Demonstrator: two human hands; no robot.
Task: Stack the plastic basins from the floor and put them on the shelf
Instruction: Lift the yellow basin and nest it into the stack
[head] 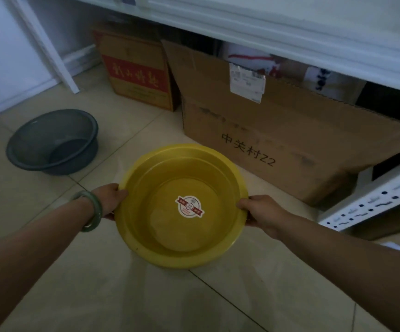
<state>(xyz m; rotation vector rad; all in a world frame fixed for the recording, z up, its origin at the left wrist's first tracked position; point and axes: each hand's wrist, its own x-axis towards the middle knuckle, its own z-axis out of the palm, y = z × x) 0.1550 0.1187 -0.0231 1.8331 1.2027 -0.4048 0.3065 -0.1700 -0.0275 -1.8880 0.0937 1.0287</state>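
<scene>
The yellow basin [183, 206] sits at lower centre of the frame, its rim clasped on opposite sides by the left hand [110, 200] and right hand [262, 213], fingers curled closed around the rim. The grey basin [53, 142] lies on the floor [98, 283] toward the left edge, nearer the left hand, well apart. Two basins counted: one yellow, one grey

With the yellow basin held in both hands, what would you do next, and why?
Probably carry the yellow basin, held at its rim by the left hand and right hand, over to the grey basin on the floor and nest them, since they sit apart, unstacked.
</scene>
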